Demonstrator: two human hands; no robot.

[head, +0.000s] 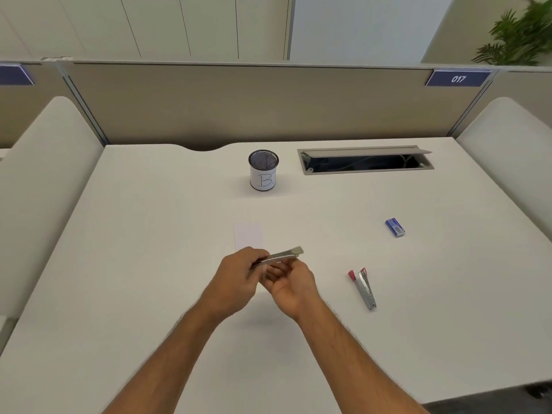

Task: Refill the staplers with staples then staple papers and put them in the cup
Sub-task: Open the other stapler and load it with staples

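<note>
A silver stapler [283,256] is held above the desk's middle by both hands. My left hand [239,273] grips its near end from the left, and my right hand [291,283] cups it from below. A small white paper [249,236] lies flat on the desk just behind my hands. A second stapler [363,286], red with its metal magazine swung open, lies to the right. Farther right sits a blue staple box [395,227]. The mesh cup [263,170], wrapped in a white label marked "B", stands upright at the back centre.
The white desk [149,264] is fenced by a beige partition [239,106] at the back and padded side panels. An open cable tray [366,161] is sunk into the desk at the back right, next to the cup.
</note>
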